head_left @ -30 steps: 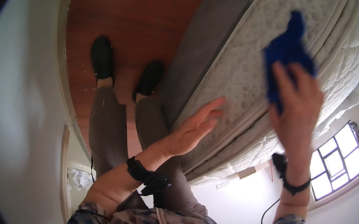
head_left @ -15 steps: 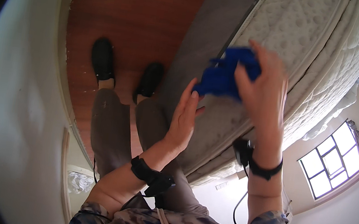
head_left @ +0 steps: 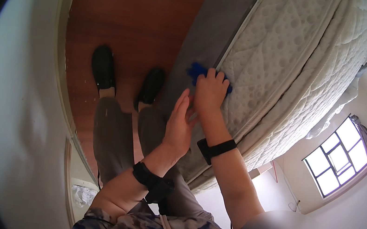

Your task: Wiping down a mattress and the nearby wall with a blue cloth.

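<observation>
Dark shoes (head_left: 104,67) stand on a reddish wooden floor (head_left: 137,9). The person's left hand (head_left: 179,125) grips nothing, fingers extended, close beside the right. A bunched blue cloth (head_left: 195,71) sits where the grey bed base (head_left: 215,23) meets the mattress (head_left: 271,56), clutched under the right hand's (head_left: 211,90) curled fingers. Far right, a bright window (head_left: 339,160) shows.
</observation>
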Motion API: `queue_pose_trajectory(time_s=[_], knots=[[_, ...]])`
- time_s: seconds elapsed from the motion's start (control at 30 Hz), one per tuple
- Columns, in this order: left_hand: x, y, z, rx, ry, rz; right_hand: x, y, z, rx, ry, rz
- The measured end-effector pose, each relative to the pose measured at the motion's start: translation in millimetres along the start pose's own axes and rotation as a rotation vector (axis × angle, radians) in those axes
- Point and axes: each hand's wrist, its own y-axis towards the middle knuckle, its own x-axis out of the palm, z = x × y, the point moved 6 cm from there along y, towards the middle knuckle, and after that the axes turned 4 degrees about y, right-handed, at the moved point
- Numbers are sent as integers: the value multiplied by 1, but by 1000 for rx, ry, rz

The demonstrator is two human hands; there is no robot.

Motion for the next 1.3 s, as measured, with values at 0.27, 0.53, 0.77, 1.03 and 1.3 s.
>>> queue_pose_trajectory(time_s=[0.27, 0.53, 0.77, 1.03, 1.3], knots=[[-1, 1, 10, 85, 90, -2, -130, -16, 35, -125, 430, 226], [26, -6, -1, -87, 122, -275, -208, -16, 123, -4, -1, 562], [26, -6, -6, -145, 224, -271, -124, -108, 75, 93, 190, 153], [18, -1, -5, -102, 158, -214, -177, -44, 53, -148, 280, 310], [-11, 9, -4, -76, 150, 147, -38, 5, 10, -216, -268, 8]])
